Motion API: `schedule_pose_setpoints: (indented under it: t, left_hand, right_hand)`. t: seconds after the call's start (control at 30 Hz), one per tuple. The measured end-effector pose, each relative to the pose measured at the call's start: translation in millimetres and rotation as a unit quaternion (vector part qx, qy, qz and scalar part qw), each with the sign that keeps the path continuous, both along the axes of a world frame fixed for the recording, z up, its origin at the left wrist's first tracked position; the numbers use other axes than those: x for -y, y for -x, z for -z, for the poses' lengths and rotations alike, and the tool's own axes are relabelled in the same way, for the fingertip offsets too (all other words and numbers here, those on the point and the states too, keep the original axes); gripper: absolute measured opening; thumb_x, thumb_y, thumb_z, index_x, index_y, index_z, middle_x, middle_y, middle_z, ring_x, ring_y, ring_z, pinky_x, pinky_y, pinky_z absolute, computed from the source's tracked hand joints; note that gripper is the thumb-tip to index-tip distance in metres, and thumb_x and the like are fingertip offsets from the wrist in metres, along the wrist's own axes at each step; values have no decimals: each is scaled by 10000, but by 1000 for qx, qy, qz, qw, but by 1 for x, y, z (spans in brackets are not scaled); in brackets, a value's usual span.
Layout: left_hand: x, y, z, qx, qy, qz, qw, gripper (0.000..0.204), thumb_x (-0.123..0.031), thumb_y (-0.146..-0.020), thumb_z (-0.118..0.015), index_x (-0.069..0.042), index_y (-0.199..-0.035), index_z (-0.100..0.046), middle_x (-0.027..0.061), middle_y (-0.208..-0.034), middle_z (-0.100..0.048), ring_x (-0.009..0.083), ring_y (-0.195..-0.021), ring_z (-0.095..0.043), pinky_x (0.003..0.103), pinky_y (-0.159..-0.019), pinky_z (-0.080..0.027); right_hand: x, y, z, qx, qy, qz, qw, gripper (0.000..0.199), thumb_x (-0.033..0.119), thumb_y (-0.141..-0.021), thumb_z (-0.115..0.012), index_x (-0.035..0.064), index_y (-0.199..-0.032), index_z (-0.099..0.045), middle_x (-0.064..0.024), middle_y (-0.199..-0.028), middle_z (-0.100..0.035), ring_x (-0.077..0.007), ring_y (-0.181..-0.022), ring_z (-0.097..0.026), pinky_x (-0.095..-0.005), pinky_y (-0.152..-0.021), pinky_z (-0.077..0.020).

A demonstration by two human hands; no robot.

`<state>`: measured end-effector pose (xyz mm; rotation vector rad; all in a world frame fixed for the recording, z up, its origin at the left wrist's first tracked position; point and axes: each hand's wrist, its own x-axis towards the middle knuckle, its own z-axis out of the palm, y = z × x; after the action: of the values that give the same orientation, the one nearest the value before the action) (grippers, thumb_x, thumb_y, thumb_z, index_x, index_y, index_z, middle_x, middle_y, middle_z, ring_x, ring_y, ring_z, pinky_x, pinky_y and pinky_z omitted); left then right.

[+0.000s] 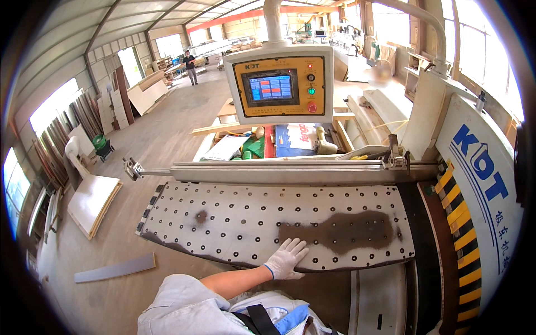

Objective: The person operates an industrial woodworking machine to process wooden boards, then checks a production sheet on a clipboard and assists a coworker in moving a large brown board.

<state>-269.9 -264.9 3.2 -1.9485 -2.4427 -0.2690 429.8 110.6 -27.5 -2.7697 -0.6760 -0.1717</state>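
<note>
My left hand (287, 259), in a white knitted glove with a blue cuff edge, rests palm down on the near edge of a machine table. Its fingers are stretched out and slightly apart, holding nothing. The pale table top (184, 218) is dotted with rows of small dark-ringed round fittings. A large worn brown patch (357, 231) spreads over its right half, just beyond my fingertips. Along the table's far side runs a long metal rail (279, 172). My right hand cannot be seen; a small pale shape at the bottom edge is too cut off to identify.
A control panel (282, 84) with a lit screen hangs beyond the rail. To the right stands a white machine housing (474, 145) with yellow-black striping (460, 223). A grey strip of board (114, 271) lies on the floor at left. Another person (190, 68) stands far back.
</note>
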Motion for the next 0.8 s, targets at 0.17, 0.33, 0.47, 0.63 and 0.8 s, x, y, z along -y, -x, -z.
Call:
schedule_pose_setpoints:
  t: [0.17,0.33,0.47,0.63,0.8]
  left_hand:
    - [0,0,2,2,-6,1,1000,998,-616,-874,-823,-11,-1612,-533,275,-1702,-459,485,-1610,-386,619,-1346,-277]
    - [0,-1,1,0,-9,0,1000,992,-608,-874,-824,-8,-1609,-534,277,-1697,-465,488,-1606,-389,620,-1344,-278]
    - [1,-1,1,1,-12,1,1000,990,-608,-874,-823,-7,-1606,-537,278,-1696,-466,487,-1605,-392,622,-1342,-280]
    - [0,-1,1,1,-10,1,1000,992,-615,-876,-817,-6,-1607,-535,276,-1698,-465,483,-1606,-392,623,-1342,-279]
    - [1,-1,2,0,-10,1,1000,987,-613,-881,-812,-5,-1607,-535,276,-1703,-460,485,-1607,-389,623,-1342,-276]
  right_hand:
    - [0,1,-2,0,3,4,1000,1461,1039,-716,-652,-152,-1555,-549,-463,-1714,-314,-616,-1610,-300,-727,-1313,-210]
    - [-1,3,-2,1,6,4,1000,1446,1036,-726,-646,-143,-1557,-553,-455,-1715,-323,-607,-1610,-307,-722,-1311,-217]
    - [-1,5,-2,0,8,4,1000,1434,1034,-735,-641,-136,-1558,-556,-448,-1715,-330,-601,-1610,-313,-718,-1311,-222]
    - [-2,5,-2,-2,11,6,1000,1419,1031,-745,-635,-127,-1560,-560,-440,-1715,-339,-593,-1611,-320,-714,-1309,-229]
    - [-2,7,-2,-2,14,7,1000,1404,1029,-755,-629,-118,-1562,-563,-432,-1715,-349,-584,-1611,-327,-709,-1308,-236]
